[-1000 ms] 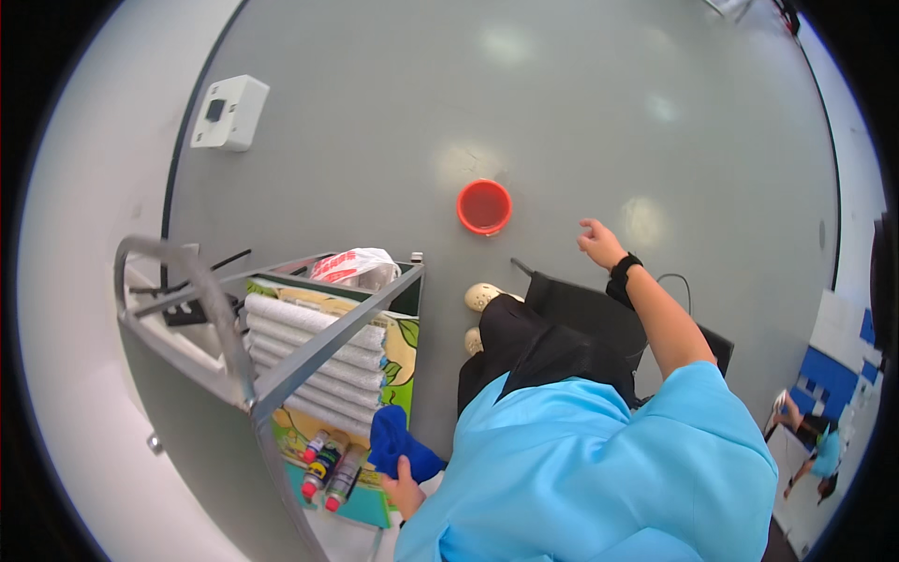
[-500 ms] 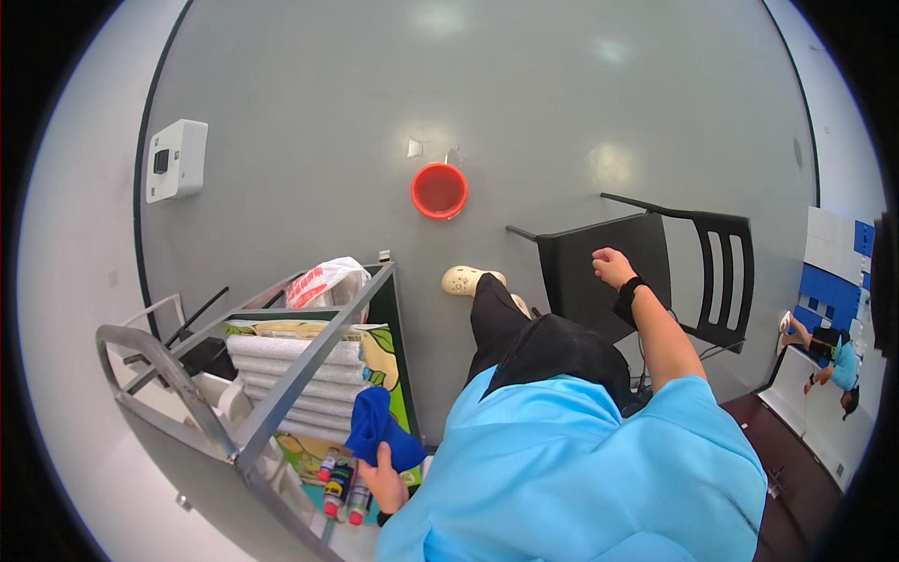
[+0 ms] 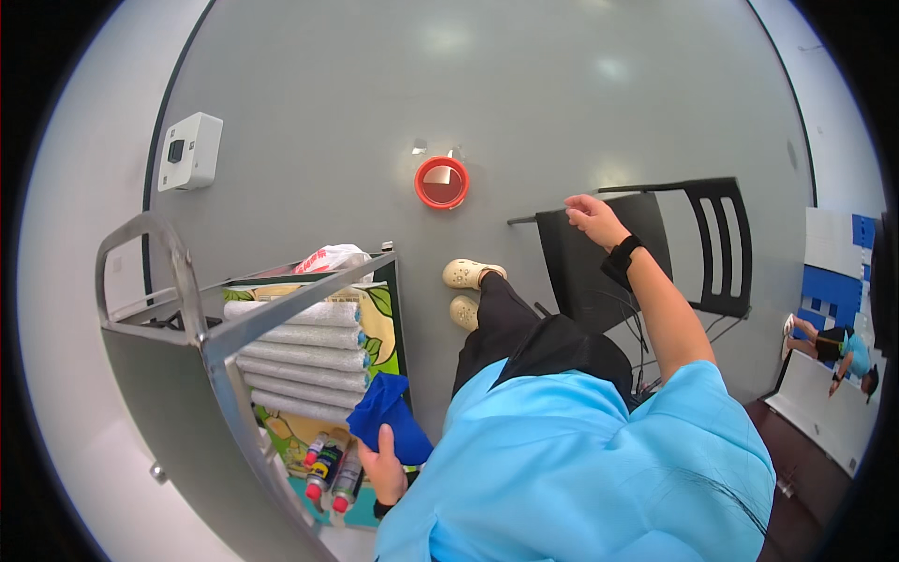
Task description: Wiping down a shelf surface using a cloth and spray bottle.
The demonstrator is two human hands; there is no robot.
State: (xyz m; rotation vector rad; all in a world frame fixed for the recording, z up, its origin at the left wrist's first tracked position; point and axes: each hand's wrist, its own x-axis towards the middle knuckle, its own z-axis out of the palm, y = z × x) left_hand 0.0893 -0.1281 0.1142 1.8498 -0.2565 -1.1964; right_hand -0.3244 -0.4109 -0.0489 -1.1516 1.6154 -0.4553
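Observation:
My left hand (image 3: pixel 385 465) is closed around a bunched blue cloth (image 3: pixel 391 418), which hangs over the near right corner of the cart's top. Beside this hand, several spray cans (image 3: pixel 328 465) with red caps lie on the cart. My right hand (image 3: pixel 597 223) is in front of my body, above the seat of a black chair (image 3: pixel 599 272). Its fingers are loosely bent and a little apart, with nothing seen in them. A black band (image 3: pixel 622 260) wraps the right wrist.
On the metal-framed cart (image 3: pixel 309 307), rolled grey cloths (image 3: pixel 304 361) lie in a row behind a white plastic bag (image 3: pixel 334 258). A red bucket (image 3: pixel 442 200) holding liquid stands on the grey floor ahead. Cables (image 3: pixel 640 351) hang by the chair. Another person (image 3: pixel 847 351) is at far right.
My right hand has swung left and away from my body. Both pale clogs now show side by side. The cart appears shifted in view; the left hand keeps the blue cloth.

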